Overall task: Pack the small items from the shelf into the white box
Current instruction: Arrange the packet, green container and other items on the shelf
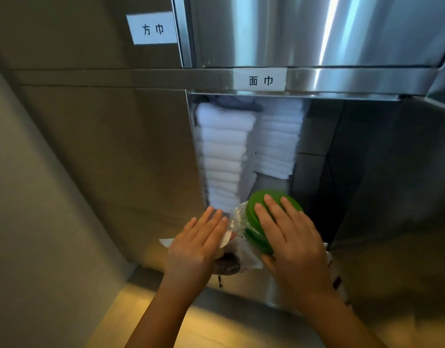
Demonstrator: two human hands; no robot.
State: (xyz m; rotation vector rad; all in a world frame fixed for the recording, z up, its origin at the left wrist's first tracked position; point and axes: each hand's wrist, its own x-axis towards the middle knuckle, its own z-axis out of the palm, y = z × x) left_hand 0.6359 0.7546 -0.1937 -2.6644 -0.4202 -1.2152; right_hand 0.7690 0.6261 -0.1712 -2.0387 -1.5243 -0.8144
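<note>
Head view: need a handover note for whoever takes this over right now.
Left hand: fingers straight, flat over a white flat piece. A dark wrapped item shows just beneath.
Right hand: grips the green round item, fingers on top and thumb under, in front of the open cabinet bay. Clear plastic wrap bunches at its left.
Folded towels are stacked in the bay.
Done: one item in hand. The white box is not clearly in view, so nothing shows as packed.
Left: get both items into the box.
</note>
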